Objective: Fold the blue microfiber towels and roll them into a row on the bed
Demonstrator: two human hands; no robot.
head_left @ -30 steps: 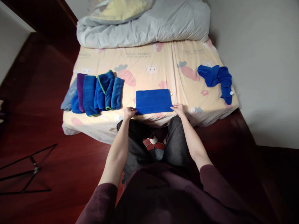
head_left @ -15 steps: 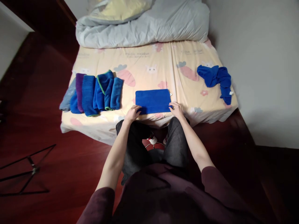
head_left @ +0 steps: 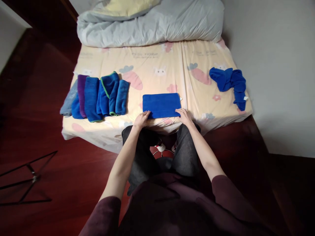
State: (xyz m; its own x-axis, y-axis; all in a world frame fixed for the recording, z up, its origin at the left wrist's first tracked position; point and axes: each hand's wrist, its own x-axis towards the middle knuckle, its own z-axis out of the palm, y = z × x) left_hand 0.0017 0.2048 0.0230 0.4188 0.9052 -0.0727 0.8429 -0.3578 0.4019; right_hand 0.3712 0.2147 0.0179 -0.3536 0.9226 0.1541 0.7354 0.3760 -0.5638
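A blue towel (head_left: 161, 102), folded into a flat rectangle, lies on the bed near its front edge. A small white tag shows at its right side. My left hand (head_left: 142, 120) holds the towel's near left corner, its fingers closed over the edge. At the near right corner, my right hand (head_left: 184, 116) grips the cloth in the same way. A narrow strip along the near edge, between both hands, looks turned over. The thumbs are mostly hidden.
Several rolled or folded towels (head_left: 92, 98), blue, purple and grey, lie in a row at the left. Crumpled blue cloths (head_left: 227, 80) lie at the right of the bed (head_left: 157, 60). A grey quilt (head_left: 147, 29) covers the back. A black tripod-like stand (head_left: 31, 177) is on the floor.
Both hands have come slightly inward and over the towel's near corners. The near edge now lies a little farther from me. The view has shifted slightly.
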